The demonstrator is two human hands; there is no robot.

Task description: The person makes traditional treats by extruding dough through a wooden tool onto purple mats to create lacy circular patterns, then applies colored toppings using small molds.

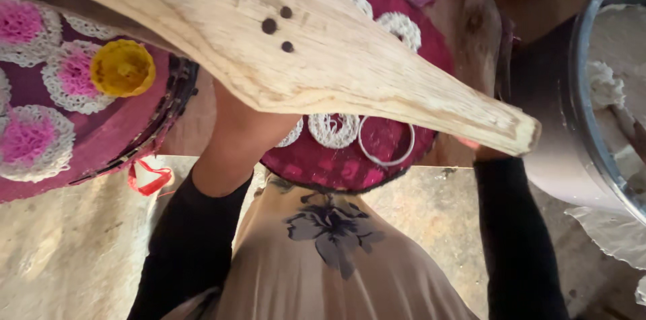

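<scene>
A pale, flat wooden press with three dark holes (316,51) stretches across the upper view, and it hides most of both hands, so how each grip stands, wide or closed, cannot be told. The left hand (235,125) rises from a black sleeve and disappears under the wood; only the wrist and lower hand show. The right hand (481,152) is almost wholly covered by the tapered end of the press, with just a sliver of it above its black sleeve. Between the two grips, just beyond them, sits a round dark-red woven tray (336,165), carrying several coiled white noodle rounds (334,130), and beside these a bare ring outline where one more could sit; as a judgement, the tray is partly filled with room left. To the left of the left grip lies a second round tray (134,138) with pink-and-white noodle coils (27,135) and a small yellow cup-shaped mould (122,67) resting on it. To the right of the right grip stands a large metal bowl (579,91) holding white dough (605,84). Both forearms reach upward and forward from the lap, elbows low
</scene>
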